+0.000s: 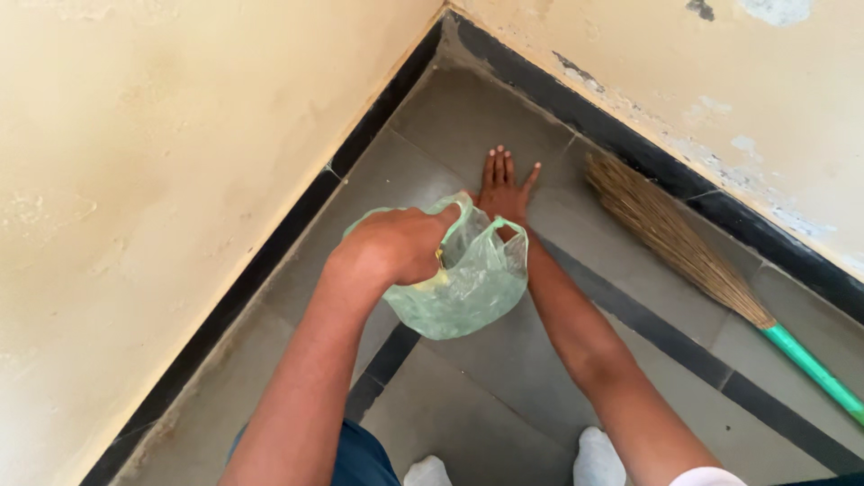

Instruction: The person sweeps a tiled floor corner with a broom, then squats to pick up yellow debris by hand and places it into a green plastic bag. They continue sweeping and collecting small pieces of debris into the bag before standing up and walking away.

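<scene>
Head view. The left hand point(396, 245), at frame centre, has its fingers closed in a fist around a handle of the green bag point(459, 288). The bag hangs open just above the floor point(468, 405), its mouth facing up; its contents cannot be made out through the crinkled film. The right hand point(502, 193), above centre, lies flat on the floor with fingers spread and nothing in its grasp, just behind the bag. A broom point(684, 243) with a green handle lies along the wall point(180, 180) base at right, well apart from both hands. Two white-socked feet point(598, 459) show at the bottom edge.
</scene>
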